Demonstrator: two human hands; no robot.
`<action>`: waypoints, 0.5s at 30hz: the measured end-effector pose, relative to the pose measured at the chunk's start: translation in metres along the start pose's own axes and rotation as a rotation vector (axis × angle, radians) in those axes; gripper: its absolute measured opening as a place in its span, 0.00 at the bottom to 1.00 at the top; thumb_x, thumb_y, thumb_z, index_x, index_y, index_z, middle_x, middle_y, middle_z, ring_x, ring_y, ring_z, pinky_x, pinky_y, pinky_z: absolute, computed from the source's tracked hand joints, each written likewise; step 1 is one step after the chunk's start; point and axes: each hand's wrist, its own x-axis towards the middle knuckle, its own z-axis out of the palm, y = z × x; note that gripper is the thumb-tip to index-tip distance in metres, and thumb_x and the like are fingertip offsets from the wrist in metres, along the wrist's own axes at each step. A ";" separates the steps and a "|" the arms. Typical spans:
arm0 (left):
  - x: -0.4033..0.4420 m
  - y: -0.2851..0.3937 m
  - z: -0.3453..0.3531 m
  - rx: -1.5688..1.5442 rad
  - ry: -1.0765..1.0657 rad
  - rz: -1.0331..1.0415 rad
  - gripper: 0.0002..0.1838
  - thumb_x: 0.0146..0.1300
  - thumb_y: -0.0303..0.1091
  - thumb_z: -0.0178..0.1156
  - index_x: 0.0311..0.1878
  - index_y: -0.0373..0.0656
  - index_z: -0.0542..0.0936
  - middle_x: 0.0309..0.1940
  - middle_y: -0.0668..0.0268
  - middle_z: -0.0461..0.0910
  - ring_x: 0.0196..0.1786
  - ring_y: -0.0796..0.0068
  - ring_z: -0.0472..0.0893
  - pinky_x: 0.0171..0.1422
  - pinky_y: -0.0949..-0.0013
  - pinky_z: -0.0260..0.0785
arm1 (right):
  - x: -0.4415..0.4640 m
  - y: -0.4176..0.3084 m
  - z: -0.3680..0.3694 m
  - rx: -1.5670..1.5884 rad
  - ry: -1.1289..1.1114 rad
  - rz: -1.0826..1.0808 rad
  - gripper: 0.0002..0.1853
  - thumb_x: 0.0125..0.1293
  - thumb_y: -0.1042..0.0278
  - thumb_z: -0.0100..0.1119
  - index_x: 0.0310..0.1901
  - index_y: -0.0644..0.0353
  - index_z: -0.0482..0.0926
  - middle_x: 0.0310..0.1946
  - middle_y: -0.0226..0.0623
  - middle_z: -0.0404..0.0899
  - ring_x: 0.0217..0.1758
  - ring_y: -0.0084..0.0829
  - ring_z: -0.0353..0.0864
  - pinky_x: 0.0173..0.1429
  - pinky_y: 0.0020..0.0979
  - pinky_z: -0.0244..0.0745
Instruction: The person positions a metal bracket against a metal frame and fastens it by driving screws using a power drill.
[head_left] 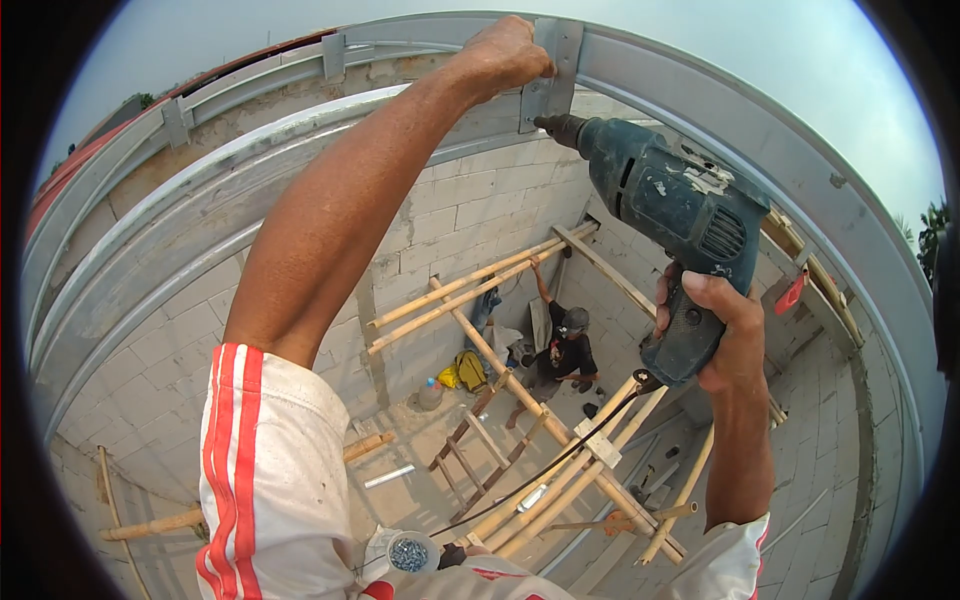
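Note:
My right hand (730,320) is wrapped around the handle of a dark green power drill (672,190). The drill's tip meets the lower part of a metal bracket plate (552,75) on the steel beam (690,82). High up beside that plate, my left hand (508,52) is closed over the top edge of the beam, its fingertips partly hidden. From the drill's handle a black power cord (540,470) runs down toward my body. Near my waist stands a white tub of screws (410,552).
Below me, bamboo scaffolding poles (500,365) cross over a sandy floor. A person in dark clothes (572,355) is down there, one arm raised to a pole. A wooden ladder (470,455) leans nearby. Block walls (450,205) and curved-looking steel beams surround the space.

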 end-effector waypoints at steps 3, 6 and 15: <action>-0.003 0.004 -0.002 0.012 -0.012 -0.011 0.15 0.56 0.37 0.67 0.45 0.42 0.87 0.40 0.54 0.85 0.43 0.60 0.84 0.52 0.57 0.73 | 0.000 0.001 0.000 -0.004 -0.003 -0.013 0.21 0.54 0.60 0.61 0.44 0.68 0.76 0.29 0.44 0.80 0.24 0.29 0.80 0.27 0.30 0.79; -0.002 0.002 -0.002 0.010 -0.006 -0.006 0.15 0.56 0.37 0.67 0.45 0.42 0.87 0.41 0.53 0.85 0.44 0.59 0.84 0.53 0.56 0.73 | 0.000 0.001 0.000 0.010 0.006 -0.005 0.20 0.54 0.61 0.61 0.44 0.68 0.76 0.29 0.44 0.80 0.24 0.29 0.80 0.27 0.31 0.79; -0.013 0.015 -0.014 0.042 -0.024 0.001 0.16 0.56 0.37 0.67 0.46 0.42 0.86 0.42 0.53 0.85 0.47 0.58 0.83 0.55 0.57 0.73 | 0.001 0.004 -0.001 0.021 -0.004 -0.013 0.19 0.54 0.62 0.60 0.44 0.68 0.76 0.29 0.44 0.79 0.24 0.29 0.80 0.27 0.31 0.79</action>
